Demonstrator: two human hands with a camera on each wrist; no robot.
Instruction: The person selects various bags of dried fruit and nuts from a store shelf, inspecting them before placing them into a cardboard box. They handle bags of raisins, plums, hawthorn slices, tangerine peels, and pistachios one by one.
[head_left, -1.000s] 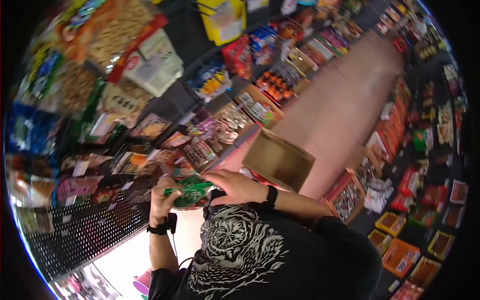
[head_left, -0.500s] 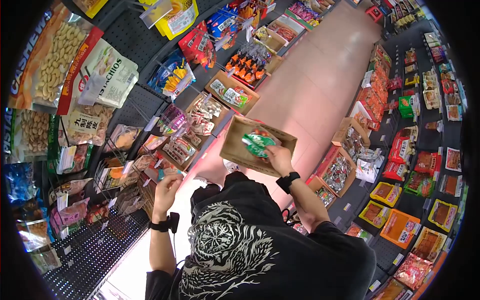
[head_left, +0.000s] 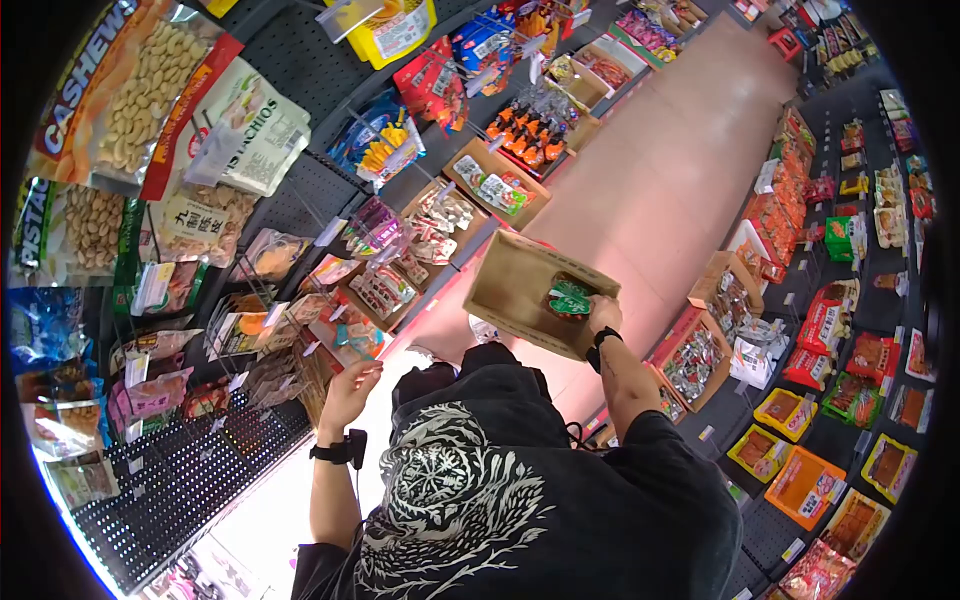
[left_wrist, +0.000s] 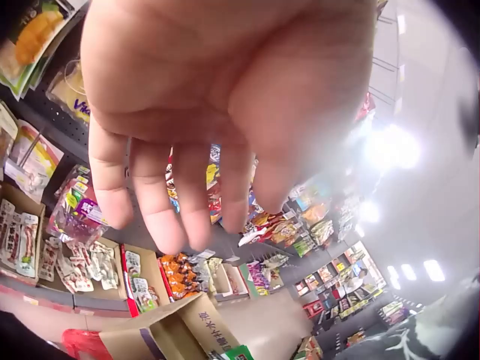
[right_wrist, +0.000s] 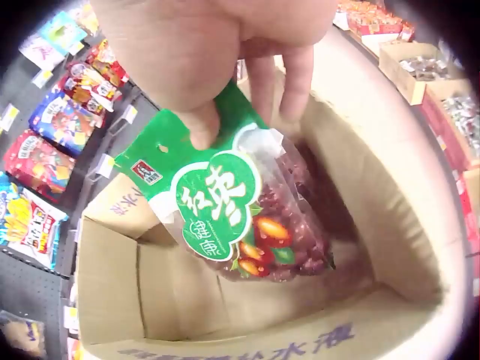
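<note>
My right hand (head_left: pixel 603 314) pinches the green top of a bag of red dates (right_wrist: pixel 247 206) between thumb and fingers. The bag hangs tilted within the opening of a cardboard box (head_left: pixel 500 265), toward the box's right end. Through its clear lower part, dark red dates show in the right wrist view. Bare cardboard is visible around the bag inside the box. Off to the left, my left hand (head_left: pixel 347 393) is held up in front of the shelves with its fingers loosely extended and nothing in them.
Hanging snack bags, among them cashews (head_left: pixel 150 95) and pistachios (head_left: pixel 250 130), crowd the left shelves. Open cartons of small packets (head_left: pixel 497 185) line the lower shelf edge. Along the right side run more shelves with orange trays (head_left: pixel 803 485). A pinkish aisle floor (head_left: pixel 660 170) stretches ahead.
At first both hands held the bag close to the body. The left hand let go, and the right hand carried the bag over to the box, then to its right end.
</note>
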